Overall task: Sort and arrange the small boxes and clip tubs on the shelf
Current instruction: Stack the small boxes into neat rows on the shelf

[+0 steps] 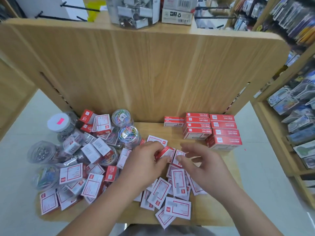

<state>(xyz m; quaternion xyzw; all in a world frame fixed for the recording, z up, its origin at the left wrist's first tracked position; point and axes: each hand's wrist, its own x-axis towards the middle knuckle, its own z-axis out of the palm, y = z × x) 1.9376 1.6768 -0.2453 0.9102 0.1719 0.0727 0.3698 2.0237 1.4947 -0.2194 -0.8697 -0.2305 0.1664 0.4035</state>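
Upper left of the frame: thin black metal display hooks (80,8) projecting from a white backing panel (51,7). Right edge: a light wooden side rack (271,123) carrying blue-and-clear blister-packed stationery (300,123); lower left and lower right: pale glossy floor (17,167).

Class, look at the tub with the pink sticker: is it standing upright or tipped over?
Upright: the tub has its white lid facing up towards the camera, with the clip-filled body showing below it.

Small boxes (178,182) scattered, clip tubs (127,133) clustered left
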